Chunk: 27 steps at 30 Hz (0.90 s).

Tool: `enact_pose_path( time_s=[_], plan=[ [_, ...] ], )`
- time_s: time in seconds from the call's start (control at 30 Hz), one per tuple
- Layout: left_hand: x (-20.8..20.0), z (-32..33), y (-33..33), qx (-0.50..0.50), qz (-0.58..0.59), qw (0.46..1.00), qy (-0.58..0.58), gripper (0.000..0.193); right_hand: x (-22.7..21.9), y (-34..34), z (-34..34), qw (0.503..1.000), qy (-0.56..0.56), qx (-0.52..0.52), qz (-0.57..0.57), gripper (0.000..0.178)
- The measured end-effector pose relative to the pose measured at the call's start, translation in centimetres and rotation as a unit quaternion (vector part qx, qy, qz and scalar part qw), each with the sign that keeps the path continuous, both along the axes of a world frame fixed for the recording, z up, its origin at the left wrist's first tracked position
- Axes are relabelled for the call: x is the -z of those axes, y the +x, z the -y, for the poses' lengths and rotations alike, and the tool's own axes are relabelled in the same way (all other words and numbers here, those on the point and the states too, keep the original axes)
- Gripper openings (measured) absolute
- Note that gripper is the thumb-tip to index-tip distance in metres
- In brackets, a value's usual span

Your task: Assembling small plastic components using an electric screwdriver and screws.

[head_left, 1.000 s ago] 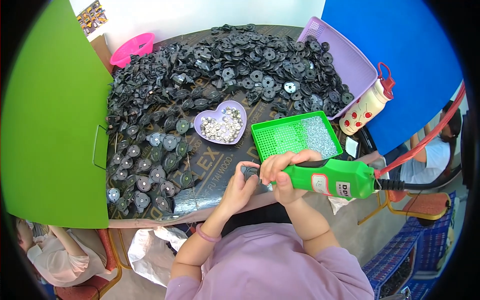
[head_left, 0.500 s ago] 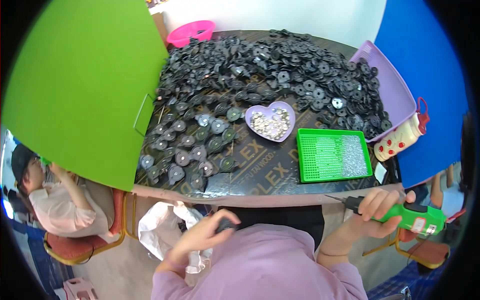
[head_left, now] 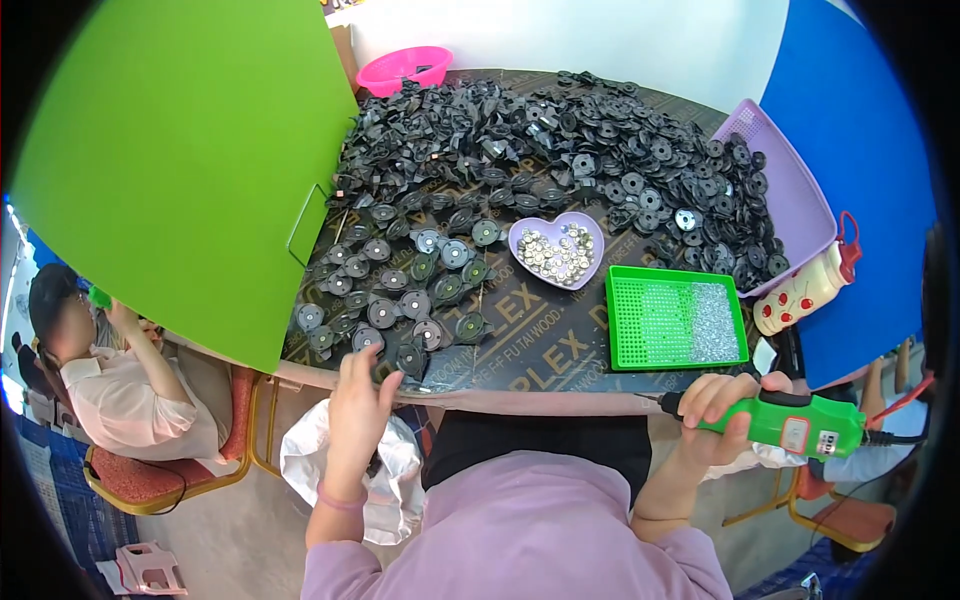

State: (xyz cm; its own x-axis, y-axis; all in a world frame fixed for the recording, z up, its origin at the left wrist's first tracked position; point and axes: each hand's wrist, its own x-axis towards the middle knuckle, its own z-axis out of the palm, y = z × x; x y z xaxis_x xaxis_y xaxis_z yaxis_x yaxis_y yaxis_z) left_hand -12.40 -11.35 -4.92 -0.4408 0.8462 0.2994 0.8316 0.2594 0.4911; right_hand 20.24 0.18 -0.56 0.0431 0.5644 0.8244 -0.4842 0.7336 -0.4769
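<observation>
My right hand (head_left: 718,412) is wrapped round a green electric screwdriver (head_left: 790,422) with a black nose, over the table's front edge at the right. Its cable runs off to the right. With fingers stretched and apart, my left hand (head_left: 360,405) is over the front edge at the left, and nothing shows in it. Its fingertips are nearest several round black plastic parts (head_left: 381,312) with small metal centres. Below that hand sits a white bag (head_left: 312,458), partly hidden by the forearm. Small metal pieces fill a purple heart-shaped dish (head_left: 598,262), and screws lie in a green perforated tray (head_left: 612,345).
A large heap of black parts (head_left: 480,125) covers the back of the table. Beyond it stands a pink bowl (head_left: 440,62). A purple basket (head_left: 800,190) and a cream bottle (head_left: 800,296) are at the right. Green (head_left: 180,160) and blue (head_left: 850,200) panels flank the table. Another person (head_left: 130,400) sits at the left.
My left hand has moved left and forward to the parts on the table; the black part it held is gone from it. The screwdriver in my right hand has shifted slightly left.
</observation>
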Motion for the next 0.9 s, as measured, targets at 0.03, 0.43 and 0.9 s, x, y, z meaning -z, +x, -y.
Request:
enact_pose_path(
  time_s=[0.03,0.43,0.9],
  plan=[
    [0.1,-1.0,0.1,0.011,0.000,1.000,-0.022,0.039,0.0,-0.1,0.3,0.999,-0.028,-0.005,-0.036,0.041],
    [1.6,-3.2,1.4,0.093,0.075,0.992,-0.051,0.035,1.8,1.1,-5.0,0.995,-0.077,0.057,-0.010,0.038],
    [2.7,-13.0,14.6,0.346,0.653,0.662,-0.122,0.030,4.3,0.3,-7.2,0.983,-0.125,0.092,0.101,0.034]
  ],
)
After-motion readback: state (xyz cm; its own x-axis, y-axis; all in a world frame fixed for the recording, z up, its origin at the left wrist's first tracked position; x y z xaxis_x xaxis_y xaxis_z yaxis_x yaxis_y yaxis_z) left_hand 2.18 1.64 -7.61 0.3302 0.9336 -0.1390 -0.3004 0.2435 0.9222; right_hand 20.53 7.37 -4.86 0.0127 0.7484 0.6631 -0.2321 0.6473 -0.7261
